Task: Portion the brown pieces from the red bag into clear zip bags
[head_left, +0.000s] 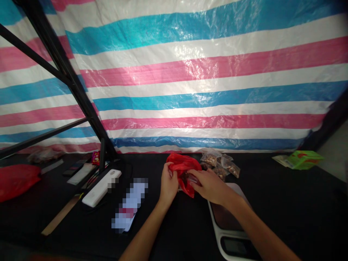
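Note:
A crumpled red plastic bag (pixel 182 166) is bunched between my two hands above the black table top. My left hand (pixel 168 184) grips its left side. My right hand (pixel 208 185) pinches the bag's middle from the right, and a dark, glossy patch shows inside the fold near those fingers. Just behind the bag lie several small clear packets of brown pieces (pixel 217 164). Below my right forearm sits a white kitchen scale with a dark top (pixel 225 216), and my hands are above and behind it.
A white power bank (pixel 101 187) and a pixel-blurred flat item (pixel 129 204) lie left of my hands. Farther left are a red bag (pixel 16 182) and a wooden strip (pixel 61 215). A green box (pixel 304 160) stands at right, before a striped tarp (pixel 190 83) and black metal frame (pixel 65 76).

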Motion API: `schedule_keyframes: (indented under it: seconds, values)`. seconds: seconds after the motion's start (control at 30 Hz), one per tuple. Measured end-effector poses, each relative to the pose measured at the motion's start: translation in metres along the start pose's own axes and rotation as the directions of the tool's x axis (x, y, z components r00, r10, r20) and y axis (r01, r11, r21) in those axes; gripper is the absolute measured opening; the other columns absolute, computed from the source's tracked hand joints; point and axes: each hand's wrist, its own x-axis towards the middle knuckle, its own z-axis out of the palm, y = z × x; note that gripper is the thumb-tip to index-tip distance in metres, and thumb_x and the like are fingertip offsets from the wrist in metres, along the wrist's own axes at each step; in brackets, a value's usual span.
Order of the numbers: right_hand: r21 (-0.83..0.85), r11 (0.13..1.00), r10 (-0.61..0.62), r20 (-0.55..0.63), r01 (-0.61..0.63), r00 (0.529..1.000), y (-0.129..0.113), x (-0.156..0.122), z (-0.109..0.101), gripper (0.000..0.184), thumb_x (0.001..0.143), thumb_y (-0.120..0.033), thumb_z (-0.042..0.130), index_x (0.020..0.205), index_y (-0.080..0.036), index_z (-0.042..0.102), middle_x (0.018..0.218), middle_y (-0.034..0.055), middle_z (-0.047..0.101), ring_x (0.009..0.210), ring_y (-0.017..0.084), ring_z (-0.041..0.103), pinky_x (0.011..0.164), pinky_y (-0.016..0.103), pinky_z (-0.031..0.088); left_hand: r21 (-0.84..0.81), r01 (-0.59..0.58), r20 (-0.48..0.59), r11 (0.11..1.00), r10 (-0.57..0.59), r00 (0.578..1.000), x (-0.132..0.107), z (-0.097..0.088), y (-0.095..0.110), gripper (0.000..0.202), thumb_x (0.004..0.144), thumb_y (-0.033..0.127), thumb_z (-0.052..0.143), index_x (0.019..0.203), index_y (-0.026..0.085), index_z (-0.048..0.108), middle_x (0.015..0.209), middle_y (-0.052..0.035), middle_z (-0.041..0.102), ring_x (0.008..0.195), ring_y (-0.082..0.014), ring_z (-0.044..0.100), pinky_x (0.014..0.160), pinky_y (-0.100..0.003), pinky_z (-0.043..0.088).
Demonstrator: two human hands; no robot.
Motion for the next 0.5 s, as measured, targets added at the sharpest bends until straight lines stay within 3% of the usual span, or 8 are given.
schedule_keyframes:
  seconds: [0.1, 0.2, 0.33, 0.5]
  values:
    - [-0.091, 0.995, 0.022, -0.042, -0.026, 0.999, 0.004, 0.001, 0.006, 0.035, 0.1, -0.028, 0.056, 0.132, -0.023, 0.067, 0.123, 0.0099, 0.075, 0.118, 0.03, 0.063, 0.105, 0.045, 0.036, 0.157, -0.024, -0.016, 0.987, 0.027, 1.0, -0.004, -0.002, 0.001, 0.03, 0.09, 0.024, 0.059, 0.12, 0.02, 0.057, 0.113, -0.0092, 0.063, 0.109, -0.0235, 0.063, 0.104, -0.04, 0.046]
    - [-0.159, 0.987, 0.003, -0.075, -0.015, 0.997, 0.007, 0.003, 0.005, 0.03, 0.098, -0.022, 0.057, 0.124, -0.023, 0.07, 0.121, 0.0094, 0.073, 0.118, 0.03, 0.059, 0.105, 0.045, 0.036, 0.233, 0.006, 0.0, 0.972, -0.007, 1.0, -0.012, -0.002, 0.009, 0.051, 0.083, 0.023, 0.07, 0.131, 0.019, 0.053, 0.117, -0.0115, 0.057, 0.109, -0.0264, 0.061, 0.107, -0.045, 0.044]
    - [-0.299, 0.954, 0.007, -0.095, -0.035, 0.995, 0.009, 0.015, 0.0, 0.039, 0.093, -0.01, 0.055, 0.128, -0.021, 0.069, 0.124, 0.0137, 0.069, 0.12, 0.033, 0.055, 0.104, 0.047, 0.037, 0.186, 0.042, 0.063, 0.982, -0.054, 0.997, -0.021, -0.003, 0.017, 0.086, 0.062, 0.003, 0.075, 0.141, 0.024, 0.048, 0.113, -0.0078, 0.054, 0.101, -0.0263, 0.061, 0.107, -0.047, 0.043]
    - [-0.35, 0.937, -0.019, -0.006, 0.016, 1.0, 0.009, 0.038, 0.002, 0.042, 0.09, -0.006, 0.057, 0.128, -0.02, 0.07, 0.129, 0.0161, 0.067, 0.119, 0.033, 0.057, 0.1, 0.044, 0.039, 0.077, 0.125, 0.045, 0.989, -0.129, 0.991, -0.016, -0.003, 0.008, 0.096, 0.054, -0.006, 0.068, 0.143, 0.025, 0.049, 0.109, -0.0052, 0.056, 0.098, -0.0258, 0.063, 0.109, -0.05, 0.042]
